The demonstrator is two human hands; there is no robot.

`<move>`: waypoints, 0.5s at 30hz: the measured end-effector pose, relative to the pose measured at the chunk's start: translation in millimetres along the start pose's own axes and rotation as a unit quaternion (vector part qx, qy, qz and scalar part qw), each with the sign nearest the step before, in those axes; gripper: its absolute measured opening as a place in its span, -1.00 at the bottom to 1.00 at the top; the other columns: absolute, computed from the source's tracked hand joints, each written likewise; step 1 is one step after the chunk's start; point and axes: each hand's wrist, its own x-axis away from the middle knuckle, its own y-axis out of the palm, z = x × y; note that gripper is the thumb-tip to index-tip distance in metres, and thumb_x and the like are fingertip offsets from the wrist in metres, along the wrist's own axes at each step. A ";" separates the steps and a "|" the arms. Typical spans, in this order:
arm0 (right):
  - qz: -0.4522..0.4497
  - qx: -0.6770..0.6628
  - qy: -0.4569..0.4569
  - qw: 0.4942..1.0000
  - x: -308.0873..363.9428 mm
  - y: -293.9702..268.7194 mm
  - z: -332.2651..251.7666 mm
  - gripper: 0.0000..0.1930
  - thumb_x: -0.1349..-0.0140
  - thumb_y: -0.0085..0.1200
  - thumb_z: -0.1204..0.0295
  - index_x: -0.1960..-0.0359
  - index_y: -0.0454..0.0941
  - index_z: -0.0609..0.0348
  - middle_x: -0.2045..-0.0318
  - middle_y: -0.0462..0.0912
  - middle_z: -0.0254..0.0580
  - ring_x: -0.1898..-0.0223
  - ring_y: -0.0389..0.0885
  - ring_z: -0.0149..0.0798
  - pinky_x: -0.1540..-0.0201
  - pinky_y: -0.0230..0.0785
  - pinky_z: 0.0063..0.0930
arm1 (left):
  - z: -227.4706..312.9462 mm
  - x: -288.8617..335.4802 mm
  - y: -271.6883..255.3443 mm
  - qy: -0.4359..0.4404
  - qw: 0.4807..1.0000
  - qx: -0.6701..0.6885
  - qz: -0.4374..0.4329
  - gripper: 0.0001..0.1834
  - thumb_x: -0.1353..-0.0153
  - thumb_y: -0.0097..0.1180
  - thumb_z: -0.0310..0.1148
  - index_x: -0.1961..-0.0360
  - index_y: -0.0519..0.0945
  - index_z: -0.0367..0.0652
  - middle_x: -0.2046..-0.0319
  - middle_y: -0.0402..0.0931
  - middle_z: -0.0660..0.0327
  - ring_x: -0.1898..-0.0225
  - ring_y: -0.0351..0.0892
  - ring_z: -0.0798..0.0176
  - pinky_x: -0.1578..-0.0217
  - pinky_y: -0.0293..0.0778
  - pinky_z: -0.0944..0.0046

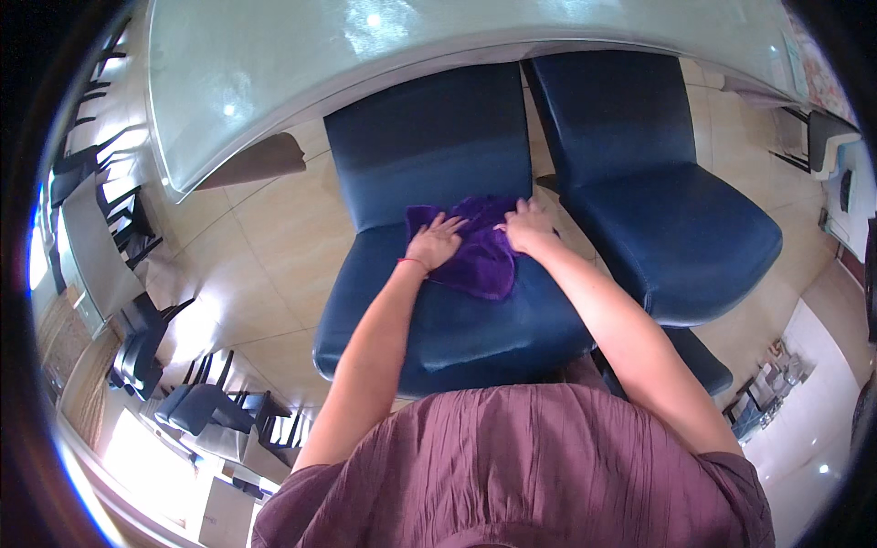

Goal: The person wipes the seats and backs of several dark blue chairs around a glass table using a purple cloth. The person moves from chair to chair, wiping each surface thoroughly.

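Note:
A crumpled purple cloth [484,265] lies on the seat of a dark blue padded chair [457,352], close to the foot of its backrest. On the cloth's left part rests my left hand [436,242], palm down with its fingers spread; a thin red band circles that wrist. My right hand [530,227] presses on the cloth's upper right edge, thumb apart from the fingers, its outline slightly blurred. Both arms reach forward over the seat.
A matching blue chair [671,233] stands close on the right. Beyond the backrests runs a glass-topped table [274,82]. Tiled floor [251,247] shows to the left, with more chairs [206,406] and a table [100,251] further off.

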 end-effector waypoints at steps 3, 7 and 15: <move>-0.046 -0.010 -0.031 0.998 16.7 1.2 -68.7 -0.37 -0.43 -0.26 0.00 -0.49 0.17 -0.12 -0.52 0.03 0.03 -0.53 -0.06 0.21 -0.50 -0.22 0.19 | -70.3 37.3 -4.6 -0.050 0.994 -0.084 -0.052 -0.42 -0.46 -0.33 -0.07 -0.49 0.19 0.23 -0.52 0.07 0.29 -0.53 -0.11 -0.24 -0.38 0.13 -0.30; -0.014 -0.095 -0.158 0.983 46.0 16.1 -129.6 -0.36 -0.42 -0.27 0.07 -0.50 0.14 -0.05 -0.53 0.02 0.04 -0.54 -0.09 0.18 -0.51 -0.26 0.20 | -101.1 100.7 -36.9 -0.073 0.989 -0.126 -0.039 -0.49 -0.44 -0.22 -0.03 -0.34 0.40 0.10 -0.48 0.14 0.17 -0.47 -0.01 -0.36 -0.38 0.08 -0.39; 0.102 -0.067 -0.230 0.965 158.2 13.8 -82.7 -0.40 -0.37 -0.09 0.21 -0.37 0.30 0.29 -0.44 0.24 0.05 -0.48 0.12 0.10 -0.47 -0.17 0.28 | 30.2 200.4 -54.0 -0.019 0.987 -0.139 0.073 -0.37 -0.35 -0.03 0.05 -0.39 0.37 0.06 -0.41 0.25 0.09 -0.47 0.05 -0.24 -0.21 0.11 -0.61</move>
